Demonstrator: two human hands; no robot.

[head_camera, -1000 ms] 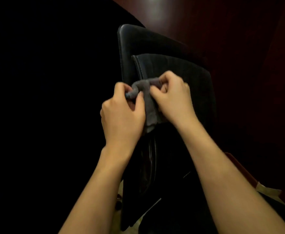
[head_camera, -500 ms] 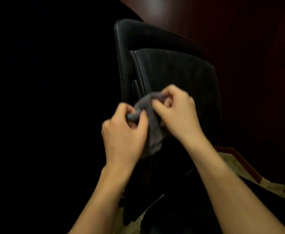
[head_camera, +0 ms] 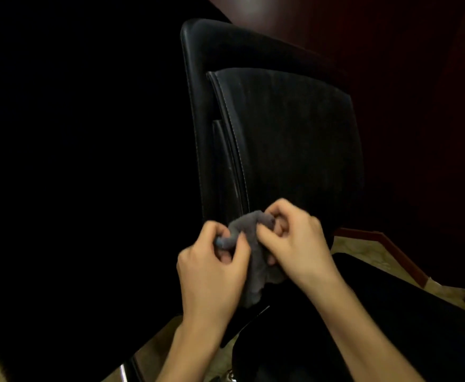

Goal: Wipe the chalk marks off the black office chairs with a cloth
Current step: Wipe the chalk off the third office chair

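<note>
A black office chair [head_camera: 286,128] fills the middle of the view, its padded backrest with pale stitching along the left seam. Faint pale smudges show on the backrest fabric. A grey cloth [head_camera: 253,252] is bunched between both hands, low against the backrest's bottom edge. My left hand [head_camera: 212,268] pinches the cloth's rolled left end with thumb and fingers. My right hand [head_camera: 294,244] grips its upper right part, fingers curled round it. The cloth's lower part hangs down between my hands.
A second dark chair surface [head_camera: 391,326] lies at lower right under my right forearm. Beige patterned floor [head_camera: 363,249] and a reddish wooden skirting [head_camera: 385,244] show to the right. A dark red wall [head_camera: 405,78] stands behind. The left side is black shadow.
Both hands have moved down the backrest with the cloth, from near its top edge to its bottom edge. More of the backrest now shows above them.
</note>
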